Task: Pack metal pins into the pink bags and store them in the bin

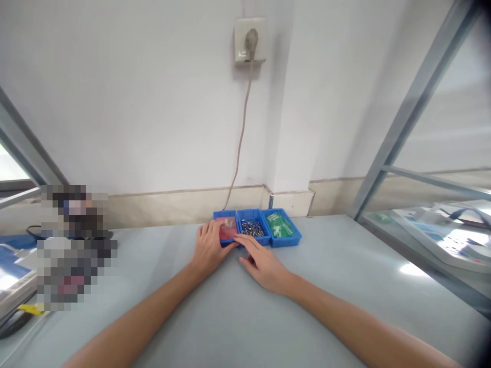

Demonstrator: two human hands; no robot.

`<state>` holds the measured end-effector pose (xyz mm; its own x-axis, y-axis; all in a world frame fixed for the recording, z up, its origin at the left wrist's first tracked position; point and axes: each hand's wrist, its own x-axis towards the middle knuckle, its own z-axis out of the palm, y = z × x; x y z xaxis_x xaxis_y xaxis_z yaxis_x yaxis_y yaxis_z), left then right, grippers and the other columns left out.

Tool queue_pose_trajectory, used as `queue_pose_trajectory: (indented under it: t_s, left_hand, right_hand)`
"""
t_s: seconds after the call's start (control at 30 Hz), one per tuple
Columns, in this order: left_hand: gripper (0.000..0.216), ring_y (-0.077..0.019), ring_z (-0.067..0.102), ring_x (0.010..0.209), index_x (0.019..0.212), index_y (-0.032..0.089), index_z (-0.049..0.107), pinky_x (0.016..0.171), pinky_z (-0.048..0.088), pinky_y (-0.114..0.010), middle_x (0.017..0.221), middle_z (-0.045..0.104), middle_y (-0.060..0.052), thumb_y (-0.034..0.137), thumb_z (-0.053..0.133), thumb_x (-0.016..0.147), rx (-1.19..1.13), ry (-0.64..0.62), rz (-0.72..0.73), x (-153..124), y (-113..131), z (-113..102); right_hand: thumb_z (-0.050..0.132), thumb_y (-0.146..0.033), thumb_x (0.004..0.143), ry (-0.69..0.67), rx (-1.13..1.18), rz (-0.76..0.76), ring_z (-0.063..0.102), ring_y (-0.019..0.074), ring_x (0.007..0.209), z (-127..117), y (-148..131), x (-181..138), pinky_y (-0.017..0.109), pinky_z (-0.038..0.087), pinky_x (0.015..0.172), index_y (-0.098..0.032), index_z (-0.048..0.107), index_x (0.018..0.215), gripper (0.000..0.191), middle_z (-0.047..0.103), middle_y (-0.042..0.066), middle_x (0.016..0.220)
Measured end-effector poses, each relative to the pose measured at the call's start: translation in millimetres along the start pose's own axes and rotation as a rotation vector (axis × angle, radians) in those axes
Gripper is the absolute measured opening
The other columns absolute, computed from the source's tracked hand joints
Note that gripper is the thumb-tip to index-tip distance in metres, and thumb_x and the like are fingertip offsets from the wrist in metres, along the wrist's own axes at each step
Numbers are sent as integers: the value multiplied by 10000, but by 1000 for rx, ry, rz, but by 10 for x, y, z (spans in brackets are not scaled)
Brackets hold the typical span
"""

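Three small blue bins stand side by side near the table's back edge. The left blue bin has red plastic bags in it. Small shiny metal parts, too small to name, lie in the middle blue bin. Green bags with pale pieces fill the right blue bin. My left hand grips the left bin, fingers along its left side and thumb at its front. With fingers stretched and thumb apart, my right hand touches the front where the left and middle bins meet.
A grey table runs up to the wall. Above the bins a cord hangs from a wall socket. Metal frame posts slant at both sides. At left lie cables, a yellow tag and a blurred-out area.
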<state>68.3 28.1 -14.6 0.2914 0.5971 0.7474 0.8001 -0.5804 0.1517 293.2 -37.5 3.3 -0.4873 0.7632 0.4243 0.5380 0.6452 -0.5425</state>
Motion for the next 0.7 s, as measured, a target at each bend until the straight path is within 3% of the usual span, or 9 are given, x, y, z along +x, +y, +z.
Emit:
queue_pose_trajectory:
  t_s: [0.2,0.43,0.6,0.7]
  left_hand:
    - [674,-384,608,1192,1397,206,513,1020,455,-537,1294,665,-164,648,719,933,-4,12,-19,14,25,-18]
    - [389,-320,604,1017,955,222,531,944,468,-500,1059,653,-103,590,655,993,43,-27,-21,18,22,-20]
    - [397,-327,605,1028,889,224,527,923,482,-509,1069,656,-117,587,644,998,96,-46,-24,21,36,-35]
    - [406,-370,609,1185,881,221,546,1005,484,-561,1219,686,-156,592,681,977,99,-49,6,15,22,-19]
  right_hand:
    - [532,-204,1061,-5,-5,0,602,267,1387,-10,-12,3,451,557,1114,-336,389,1617,588,464,77,1650]
    - [518,-255,1075,-51,-99,19,593,279,1401,32,-40,25,471,556,1103,-331,358,1629,581,428,85,1665]
    - [544,-254,1056,-69,-118,28,591,290,1398,68,-19,29,475,549,1109,-319,335,1642,626,404,94,1681]
    - [551,-243,1048,-74,-106,32,602,292,1379,62,-23,23,478,550,1102,-318,332,1644,640,394,97,1684]
